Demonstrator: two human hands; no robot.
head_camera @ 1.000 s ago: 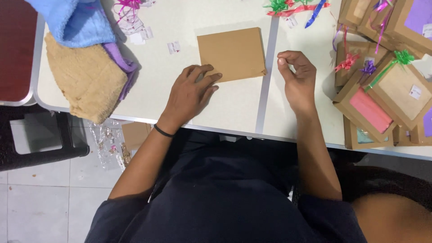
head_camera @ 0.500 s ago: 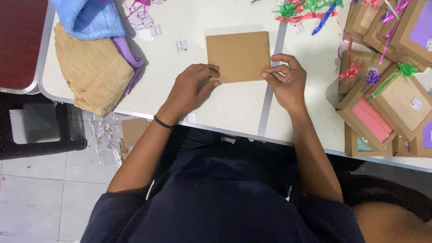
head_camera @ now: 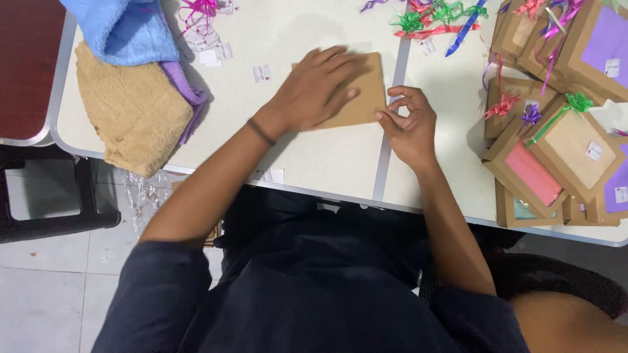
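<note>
Brown card box [head_camera: 366, 98], table [head_camera: 314, 157] centre: left hand [head_camera: 314, 88] flat, open on top; right hand [head_camera: 409, 124] pinching its rt edge.

Folded towels [head_camera: 131, 98], ribbon bows [head_camera: 438, 16] and stacked gift boxes [head_camera: 562, 150] crowd the table [head_camera: 314, 163].

We see open tabletop [head_camera: 314, 157] along the near edge, between our left hand [head_camera: 314, 88] and right hand [head_camera: 407, 121]. The left hand lies flat on the brown card [head_camera: 369, 98], covering most of it; the right hand pinches at its right edge, so that side is closed. To the left, a tan towel [head_camera: 131, 114] under a blue cloth [head_camera: 127, 29] blocks the corner, with small paper tags [head_camera: 261, 72] scattered between. To the right, stacked brown gift boxes [head_camera: 556, 144] crowd the table. Far off, ribbon bows [head_camera: 438, 16] litter the way.
</note>
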